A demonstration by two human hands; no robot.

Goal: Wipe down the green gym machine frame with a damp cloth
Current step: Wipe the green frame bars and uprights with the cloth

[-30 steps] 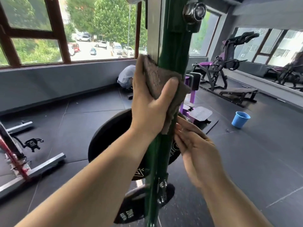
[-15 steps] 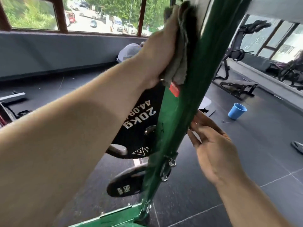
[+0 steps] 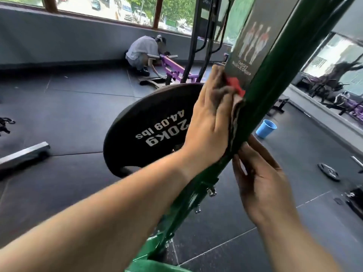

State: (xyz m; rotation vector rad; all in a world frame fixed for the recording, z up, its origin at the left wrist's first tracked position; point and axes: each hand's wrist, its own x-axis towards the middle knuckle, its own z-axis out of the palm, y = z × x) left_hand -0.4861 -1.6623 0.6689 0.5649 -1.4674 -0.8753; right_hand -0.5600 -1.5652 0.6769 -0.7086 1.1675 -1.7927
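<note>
Green upright of the machine frame [image 3: 261,103] slants up from its bolted foot, with a 20 kg weight plate [image 3: 149,126] just behind it and a blue bucket [image 3: 266,128] on the floor beyond it. The left hand [image 3: 208,122] lies flat with straight fingers and presses the brown cloth [image 3: 235,114] against the near face of the upright, just under a red label [image 3: 234,85]. The right hand [image 3: 261,183] holds nothing, its loose fingers touching the upright just below the cloth. From where I stand this looks like mid-stroke. To do it well, I'd keep firm, even pressure, wrap the cloth round the edges, and run long overlapping passes down towards the bolts [image 3: 211,191], where grime probably collects.
</note>
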